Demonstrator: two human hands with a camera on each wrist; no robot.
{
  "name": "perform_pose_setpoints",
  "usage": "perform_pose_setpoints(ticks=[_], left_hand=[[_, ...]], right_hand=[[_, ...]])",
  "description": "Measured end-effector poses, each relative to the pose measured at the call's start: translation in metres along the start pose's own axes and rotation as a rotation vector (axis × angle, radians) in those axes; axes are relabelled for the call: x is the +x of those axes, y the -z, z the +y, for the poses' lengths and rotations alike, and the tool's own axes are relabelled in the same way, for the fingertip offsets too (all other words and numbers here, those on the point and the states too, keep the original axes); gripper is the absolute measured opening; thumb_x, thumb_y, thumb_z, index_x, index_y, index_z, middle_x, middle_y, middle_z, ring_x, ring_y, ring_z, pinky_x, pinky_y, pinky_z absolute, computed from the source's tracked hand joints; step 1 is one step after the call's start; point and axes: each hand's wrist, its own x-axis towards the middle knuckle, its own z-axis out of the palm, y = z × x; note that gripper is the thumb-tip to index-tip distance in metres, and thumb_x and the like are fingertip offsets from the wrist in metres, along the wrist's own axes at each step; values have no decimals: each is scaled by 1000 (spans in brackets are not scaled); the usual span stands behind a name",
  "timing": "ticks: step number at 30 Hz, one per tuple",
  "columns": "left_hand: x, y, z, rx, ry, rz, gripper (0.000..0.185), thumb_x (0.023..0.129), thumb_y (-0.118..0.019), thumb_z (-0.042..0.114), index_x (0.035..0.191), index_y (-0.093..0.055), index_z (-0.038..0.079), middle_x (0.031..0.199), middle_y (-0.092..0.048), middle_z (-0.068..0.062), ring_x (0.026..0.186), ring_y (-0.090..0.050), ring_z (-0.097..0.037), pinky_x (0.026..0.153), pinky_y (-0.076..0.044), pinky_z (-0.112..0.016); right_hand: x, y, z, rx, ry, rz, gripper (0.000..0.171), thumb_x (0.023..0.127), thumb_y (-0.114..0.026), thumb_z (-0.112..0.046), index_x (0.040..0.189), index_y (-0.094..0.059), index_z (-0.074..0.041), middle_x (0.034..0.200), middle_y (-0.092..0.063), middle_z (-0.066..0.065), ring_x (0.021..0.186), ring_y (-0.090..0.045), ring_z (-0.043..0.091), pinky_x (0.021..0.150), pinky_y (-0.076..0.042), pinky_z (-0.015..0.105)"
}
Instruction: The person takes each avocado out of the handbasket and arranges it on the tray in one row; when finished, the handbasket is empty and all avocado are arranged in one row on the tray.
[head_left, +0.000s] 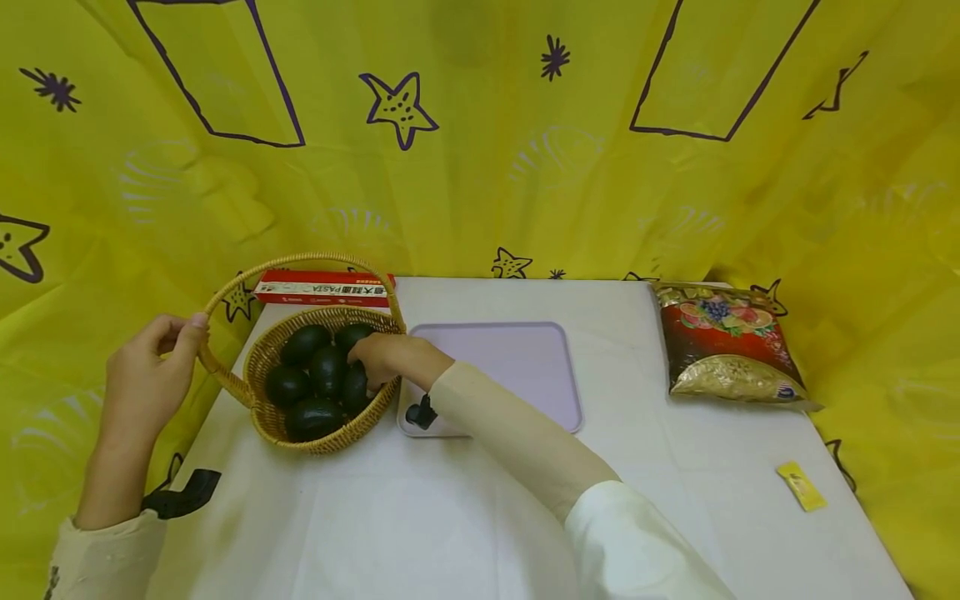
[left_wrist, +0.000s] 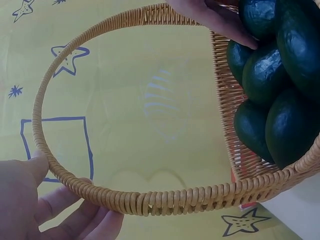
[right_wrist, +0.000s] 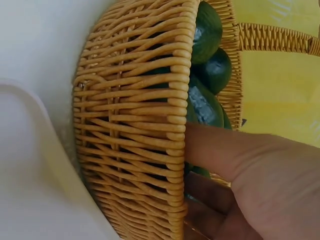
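A wicker basket (head_left: 330, 446) with a tall arched handle (head_left: 322, 257) stands on the left of the table. Several dark green avocados (head_left: 315, 419) fill it. My left hand (head_left: 146, 375) grips the handle on its left side; the left wrist view shows the thumb and fingers (left_wrist: 80, 210) against the woven cane. Over the basket's right rim reaches my right hand (head_left: 390, 358), its fingers and thumb around an avocado (head_left: 356, 390) near that rim. In the right wrist view the wicker wall (right_wrist: 135, 115) and rim hide the thumb's tip, and the fingertips are out of sight.
A pale lilac tray (head_left: 510, 358) lies right of the basket, partly under my right forearm. Behind the basket is a red pasta box (head_left: 326, 289). At the right stand a dark red and gold bag (head_left: 727, 346) and a small yellow packet (head_left: 801, 486). A yellow curtain (head_left: 465, 192) hangs behind the table.
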Motion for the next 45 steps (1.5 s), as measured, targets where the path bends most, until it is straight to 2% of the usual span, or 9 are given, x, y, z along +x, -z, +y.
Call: perform_pose_setpoints(ticks=[8, 14, 17, 20, 22, 27, 34, 37, 45], left_hand=[[0, 0, 0, 6, 10, -7, 50, 110, -51, 47, 116, -70, 2, 86, -50, 32, 91, -45, 5, 76, -36, -29], [1, 0, 1, 17, 6, -16, 50, 111, -50, 47, 117, -69, 1, 96, -63, 10, 98, -54, -16, 76, -36, -30], [1, 0, 1, 16, -1, -13, 50, 111, -50, 46, 117, -70, 1, 92, -61, 17, 96, -53, -8, 76, -36, -30], [1, 1, 0, 11, -4, -4, 49, 110, -51, 47, 117, -70, 1, 85, -50, 34, 90, -45, 6, 76, -36, -30], [1, 1, -1, 11, -6, -3, 50, 110, -51, 47, 116, -70, 2, 83, -48, 37, 89, -43, 8, 76, -36, -30], [1, 1, 0, 15, -9, -6, 49, 111, -50, 47, 115, -70, 2, 86, -51, 32, 92, -46, 2, 76, -36, -30], [1, 1, 3, 15, -7, -11, 49, 111, -50, 45, 118, -70, 1, 83, -47, 37, 91, -43, 6, 78, -36, -30], [1, 1, 3, 21, -8, -13, 49, 111, -49, 45, 119, -70, 1, 85, -49, 34, 93, -46, 1, 78, -36, -31], [1, 1, 1, 20, -10, -15, 49, 111, -49, 46, 119, -70, 3, 87, -51, 30, 92, -45, 3, 77, -36, -30]], right_hand=[[0, 4, 1, -7, -19, -53, 68, 98, -77, -27, 160, -48, -29, 160, -51, -2, 140, -49, 12, 115, -42, 31], [3, 5, 3, 0, -28, -63, 72, 95, -81, -31, 159, -49, -29, 159, -52, -3, 142, -49, 13, 116, -41, 33], [4, 5, 4, -1, -17, -54, 72, 94, -82, -32, 158, -50, -28, 157, -53, -2, 141, -50, 14, 115, -42, 33], [4, 4, 5, 2, -2, -40, 71, 94, -83, -33, 157, -52, -26, 156, -54, -2, 141, -51, 15, 114, -43, 32], [3, 2, 5, 3, 8, -26, 70, 93, -83, -34, 156, -54, -25, 155, -55, -2, 141, -51, 15, 114, -43, 31], [2, -1, 7, 27, 19, 8, 69, 92, -84, -34, 154, -55, -25, 153, -57, -1, 140, -51, 16, 112, -44, 30], [0, -3, 12, 113, 20, 38, 71, 91, -85, -36, 154, -55, -24, 153, -56, 2, 140, -50, 17, 112, -45, 33], [-2, -4, 14, 140, 34, 56, 70, 92, -84, -37, 154, -55, -24, 156, -54, 3, 144, -47, 19, 114, -44, 35], [-1, -4, 19, 130, 92, 126, 69, 93, -82, -42, 153, -57, -18, 154, -56, 3, 145, -48, 21, 116, -42, 33]])
